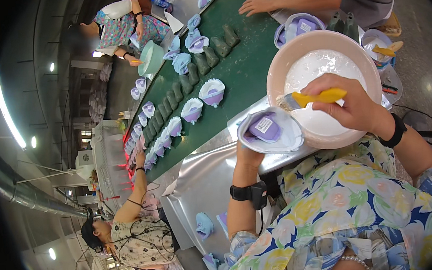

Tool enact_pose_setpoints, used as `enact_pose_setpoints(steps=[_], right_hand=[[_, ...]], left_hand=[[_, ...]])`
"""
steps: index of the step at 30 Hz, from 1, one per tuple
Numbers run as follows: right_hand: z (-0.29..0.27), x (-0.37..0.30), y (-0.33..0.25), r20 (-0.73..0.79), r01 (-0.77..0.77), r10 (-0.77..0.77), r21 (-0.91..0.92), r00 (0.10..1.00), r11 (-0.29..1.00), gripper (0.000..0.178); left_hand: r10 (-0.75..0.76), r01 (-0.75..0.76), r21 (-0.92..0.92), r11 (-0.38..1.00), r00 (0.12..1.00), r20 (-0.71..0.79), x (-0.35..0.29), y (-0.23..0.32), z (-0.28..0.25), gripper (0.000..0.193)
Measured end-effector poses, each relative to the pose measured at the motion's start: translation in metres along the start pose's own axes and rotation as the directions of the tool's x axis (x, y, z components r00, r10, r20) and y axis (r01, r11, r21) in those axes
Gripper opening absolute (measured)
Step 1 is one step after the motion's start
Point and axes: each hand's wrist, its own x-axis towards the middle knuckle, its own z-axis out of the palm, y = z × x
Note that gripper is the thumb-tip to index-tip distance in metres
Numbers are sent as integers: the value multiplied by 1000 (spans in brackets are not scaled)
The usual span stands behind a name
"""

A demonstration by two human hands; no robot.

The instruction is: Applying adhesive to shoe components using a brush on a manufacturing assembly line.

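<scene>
My left hand [250,156] holds up a light blue and purple shoe upper [289,132] from below; most of its fingers are hidden beneath it. A purple tongue with a white label lies in the middle of the upper. In my right hand [351,97] is a brush [320,96] with a yellow handle, fingers closed around it. Its pale bristles are at the far rim of the upper, close to the bowl's edge; whether they touch the upper I cannot tell. Beneath my right hand stands a wide pinkish bowl [277,70] of white liquid.
A green conveyor belt [249,44] carries rows of dark shoe lasts [202,64] and more uppers [192,110]. Uppers also lie on the metal table [185,199] at left. Co-workers' hands [256,6] reach over the belt. A small tub [375,41] stands right of the bowl.
</scene>
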Motion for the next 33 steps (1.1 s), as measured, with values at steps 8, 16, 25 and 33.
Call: enact_pose_setpoints(steps=[8,16,25,33], right_hand=[[1,12,-10,296,412,-393,-1,871,911,29],[-13,14,3,437,386,-287,-156,853,909,32],[-29,31,2,483,13,53,-133,874,991,18],[-27,36,10,258,186,-154,-104,954,977,16]], left_hand=[[-509,540,-506,672,834,215,-15,-21,59,42],[-492,537,-580,613,833,253,-13,-28,48,31],[-324,340,-425,839,939,112,-4,-28,48,37],[-70,69,-76,995,997,-19,5,-21,49,44]])
